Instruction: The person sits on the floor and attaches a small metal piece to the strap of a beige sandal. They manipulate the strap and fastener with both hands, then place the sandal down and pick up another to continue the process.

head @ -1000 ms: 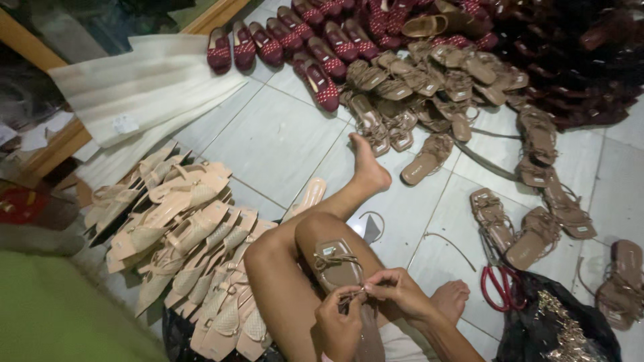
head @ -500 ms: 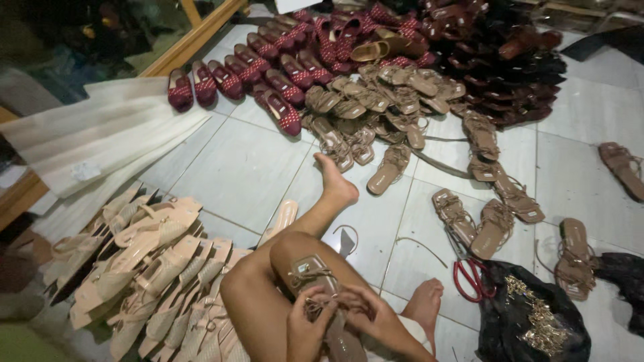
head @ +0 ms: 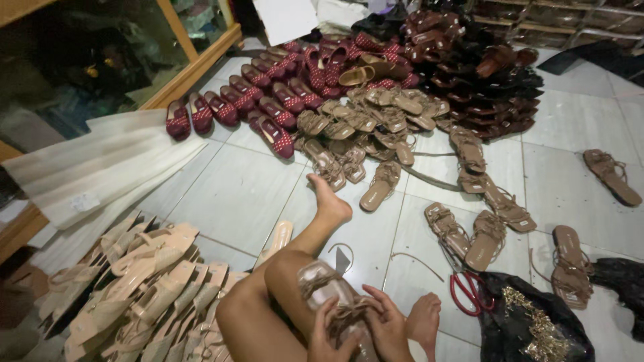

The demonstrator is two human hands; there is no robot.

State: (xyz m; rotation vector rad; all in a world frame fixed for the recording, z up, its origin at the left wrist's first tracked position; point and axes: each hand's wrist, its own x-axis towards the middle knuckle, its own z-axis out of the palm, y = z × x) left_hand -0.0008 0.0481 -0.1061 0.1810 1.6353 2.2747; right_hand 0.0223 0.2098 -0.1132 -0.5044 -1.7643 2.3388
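I sit on a tiled floor with a tan strappy sandal resting on my raised knee. My left hand grips the sandal near its straps at the bottom edge of the view. My right hand presses on the same straps from the right, fingers curled over them. Both hands are partly cut off by the frame's edge. One leg stretches forward, its foot on the tiles.
Beige sandal soles lie stacked at left. Red patterned shoes, tan sandals and dark brown shoes are heaped ahead. Red scissors lie by a black bag. White sheets lean beside a wooden cabinet.
The view has tilted up toward the far shoe piles, so my hands now sit at the bottom edge. Both hands stay on the sandal on my knee.
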